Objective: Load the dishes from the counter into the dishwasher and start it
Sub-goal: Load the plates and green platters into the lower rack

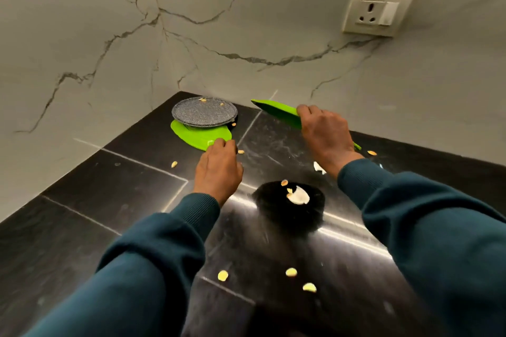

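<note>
so the right hand (pixel 323 131) already grips one green plate (pixel 276 112) tilted off the worktop (pixel 109 186), while the left hand (pixel 219 167) pinches the near rim of the other green plate (pixel 191 133) straight ahead under the grey plates (pixel 204 111).

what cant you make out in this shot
Head view only:
- Dishwasher: outside the frame.
- Lifted green plate: the right hand covers its near part.
- Lower green plate: the grey plates stacked on it hide its far part, and the left hand hides its near edge, so the grip there is unclear.
- Grey plate count: edges too small.
</note>
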